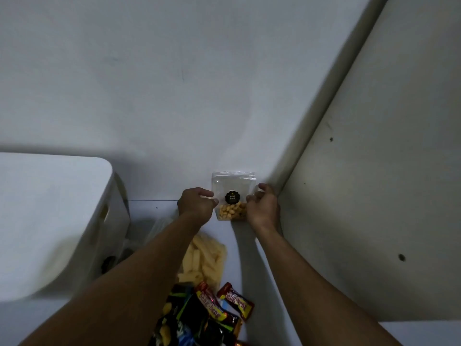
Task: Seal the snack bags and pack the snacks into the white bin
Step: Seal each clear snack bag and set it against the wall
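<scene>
A clear snack bag (233, 186) with a round black label and small orange-brown snacks in its lower part stands upright against the wall. My left hand (197, 204) grips its left edge and my right hand (262, 207) grips its right edge. The white bin (50, 221) sits at the left, its inside hidden from here. A clear bag of pale yellow sticks (207, 260) lies on the table under my left forearm. Red wrapped chocolate bars (237, 303) and a dark chip bag (179, 318) lie nearer to me.
A white wall rises straight ahead behind the table (249, 258). A second wall panel (374, 196) closes in on the right, forming a corner just beside the held bag. Crumpled clear plastic (159, 226) lies between the bin and my left arm.
</scene>
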### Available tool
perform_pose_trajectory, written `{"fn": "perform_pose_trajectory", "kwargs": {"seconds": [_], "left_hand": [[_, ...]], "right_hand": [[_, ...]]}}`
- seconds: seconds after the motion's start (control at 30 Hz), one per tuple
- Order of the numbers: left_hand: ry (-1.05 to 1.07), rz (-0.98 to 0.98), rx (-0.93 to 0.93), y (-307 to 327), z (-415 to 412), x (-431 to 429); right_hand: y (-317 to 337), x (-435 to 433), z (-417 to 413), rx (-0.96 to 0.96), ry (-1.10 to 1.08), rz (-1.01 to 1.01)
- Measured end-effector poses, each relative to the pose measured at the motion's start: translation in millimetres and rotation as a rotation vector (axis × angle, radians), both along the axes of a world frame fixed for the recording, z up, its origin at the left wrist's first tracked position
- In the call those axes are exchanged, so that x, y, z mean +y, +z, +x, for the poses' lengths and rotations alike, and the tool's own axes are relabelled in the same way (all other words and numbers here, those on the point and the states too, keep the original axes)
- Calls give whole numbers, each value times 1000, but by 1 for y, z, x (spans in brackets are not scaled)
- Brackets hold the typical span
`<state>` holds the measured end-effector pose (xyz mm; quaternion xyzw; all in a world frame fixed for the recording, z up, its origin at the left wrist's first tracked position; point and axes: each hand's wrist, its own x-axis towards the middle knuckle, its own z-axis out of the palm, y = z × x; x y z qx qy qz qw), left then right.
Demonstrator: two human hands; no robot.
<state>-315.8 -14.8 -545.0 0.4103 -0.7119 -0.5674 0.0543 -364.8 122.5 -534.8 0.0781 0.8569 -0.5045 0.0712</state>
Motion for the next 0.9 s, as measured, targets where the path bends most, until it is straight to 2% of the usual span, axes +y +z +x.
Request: {"fn": "perform_pose_trajectory", "kwargs": {"seconds": [0.1,0.2,0.3,0.4,0.5,0.6,0.9], "left_hand": [[-46,-56,-12,12,19,-6],[-161,-249,-22,30,53,-15],[-237,-470,-90,36,83,-20],[-241,-549,-170,34,103,-25],[-313,-527,-287,31,113,-26],[-334,-468,-329,30,116,-25],[-219,-378,-335,35,110,-22]], "right_hand": [[3,4,6,36,15,66],[12,0,25,77,109,69],[9,-10,49,87,355,138],[-2,-20,64,-18,604,224],[-14,-25,73,-67,750,326],[-26,-25,79,-80,834,403],[-37,-21,78,-63,746,369]]}}
